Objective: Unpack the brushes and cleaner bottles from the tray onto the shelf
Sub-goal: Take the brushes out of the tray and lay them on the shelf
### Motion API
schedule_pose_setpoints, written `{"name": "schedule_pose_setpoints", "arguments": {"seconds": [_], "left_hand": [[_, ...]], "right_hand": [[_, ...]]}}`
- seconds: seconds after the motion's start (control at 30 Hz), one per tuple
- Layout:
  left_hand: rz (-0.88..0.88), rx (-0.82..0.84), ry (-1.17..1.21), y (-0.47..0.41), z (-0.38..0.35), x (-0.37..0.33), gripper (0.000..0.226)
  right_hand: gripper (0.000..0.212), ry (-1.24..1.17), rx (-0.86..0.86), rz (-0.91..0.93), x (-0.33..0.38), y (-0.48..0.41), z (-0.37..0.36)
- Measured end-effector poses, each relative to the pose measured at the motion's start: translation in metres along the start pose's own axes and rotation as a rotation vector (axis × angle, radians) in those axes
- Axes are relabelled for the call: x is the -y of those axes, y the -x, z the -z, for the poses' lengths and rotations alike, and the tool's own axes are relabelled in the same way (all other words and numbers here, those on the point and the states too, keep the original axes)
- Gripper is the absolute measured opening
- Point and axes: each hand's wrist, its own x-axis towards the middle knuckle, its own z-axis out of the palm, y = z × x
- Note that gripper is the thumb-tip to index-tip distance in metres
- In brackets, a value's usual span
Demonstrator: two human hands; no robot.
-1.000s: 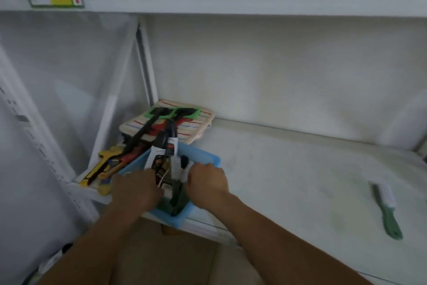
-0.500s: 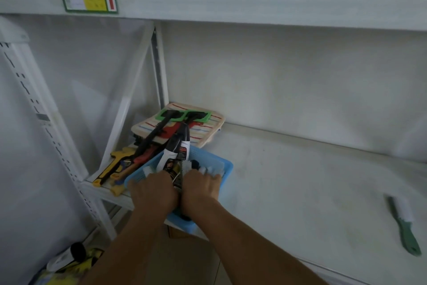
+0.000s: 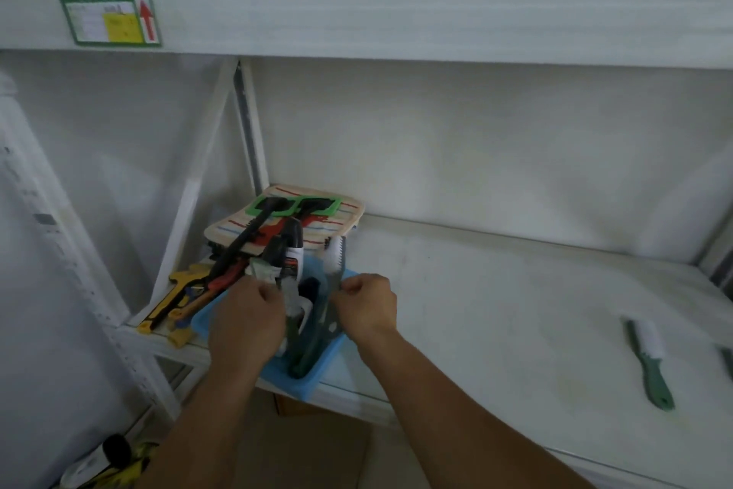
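**Lifting a brush from the tray**

My right hand [image 3: 367, 304] pinched the green brush [image 3: 332, 290], my left hand [image 3: 250, 320] gripped a bottle [image 3: 291, 262], both inside the blue tray [image 3: 305, 379] at seven o'clock. Next: lift clear toward the shelf [image 3: 496, 290].

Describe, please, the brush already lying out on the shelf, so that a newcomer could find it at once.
Start at the white shelf with the blue tray at its left end, where both hands are busy. Look far right along the bare board, near its front edge: a green-handled brush with white bristles lies flat there. Unlike the brushes crowded upright in the tray, it lies apart, untouched.
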Motion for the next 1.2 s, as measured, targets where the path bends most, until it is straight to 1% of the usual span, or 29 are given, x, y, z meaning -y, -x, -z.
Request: {"name": "schedule_pose_setpoints", "arguments": {"seconds": [0.07,0.13,0.17,0.23,0.3,0.37,0.43,0.5,0.57,0.63,0.7,0.77,0.87,0.93,0.97,1.03,1.1,1.2], "left_hand": [[-0.139,0.020,0.078,0.025,-0.028,-0.045,0.020],[-0.169,-0.006,0.152,0.031,-0.030,-0.050,0.015],[-0.161,-0.009,0.215,0.033,-0.033,-0.053,0.014],[-0.085,-0.015,0.385,0.038,-0.035,-0.057,0.018],[-0.047,-0.031,0.464,0.042,-0.037,-0.059,0.016],[-0.069,-0.014,0.485,0.049,-0.044,-0.072,0.014],[-0.049,0.043,0.541,0.056,-0.059,-0.083,0.017],[0.023,0.123,0.594,0.068,-0.082,-0.093,0.019],[0.120,0.231,0.655,0.083,-0.111,-0.102,0.018],[0.185,0.349,0.691,0.101,-0.143,-0.110,0.017],[0.199,0.435,0.678,0.120,-0.176,-0.116,0.019],[0.199,0.479,0.651,0.137,-0.205,-0.123,0.019],[0.245,0.518,0.608,0.161,-0.243,-0.131,0.013],[0.264,0.527,0.556,0.173,-0.266,-0.138,0.012],[0.255,0.531,0.529,0.178,-0.277,-0.141,0.012],[0.202,0.522,0.463,0.186,-0.293,-0.151,0.011],[0.095,0.497,0.360,0.189,-0.304,-0.162,0.014],[-0.073,0.504,0.186,0.191,-0.313,-0.173,0.015]], "right_hand": [[0.005,-0.346,-0.031,-0.061,-0.019,-0.012,0.055],[0.005,-0.558,0.076,-0.119,-0.019,-0.015,0.053],[0.007,-0.591,0.126,-0.142,-0.020,-0.016,0.049],[0.010,-0.641,0.220,-0.185,-0.022,-0.014,0.036],[0.009,-0.722,0.282,-0.222,-0.025,-0.012,0.024],[0.010,-0.778,0.269,-0.224,-0.028,-0.011,0.035],[0.019,-0.827,0.249,-0.209,-0.038,-0.009,0.062],[0.015,-0.795,0.175,-0.195,-0.054,-0.005,0.103],[0.021,-0.703,0.081,-0.162,-0.075,0.003,0.152],[0.016,-0.580,-0.061,-0.166,-0.098,0.013,0.204],[0.010,-0.475,-0.205,-0.189,-0.124,0.024,0.254],[0.009,-0.349,-0.324,-0.201,-0.151,0.034,0.299],[0.010,-0.121,-0.481,-0.231,-0.186,0.043,0.349],[0.010,-0.040,-0.526,-0.261,-0.203,0.042,0.368],[0.008,-0.013,-0.534,-0.271,-0.209,0.039,0.373],[0.019,0.050,-0.541,-0.275,-0.218,0.034,0.377],[0.024,0.065,-0.551,-0.278,-0.220,0.030,0.379],[0.026,0.069,-0.559,-0.291,-0.220,0.028,0.380]]}}
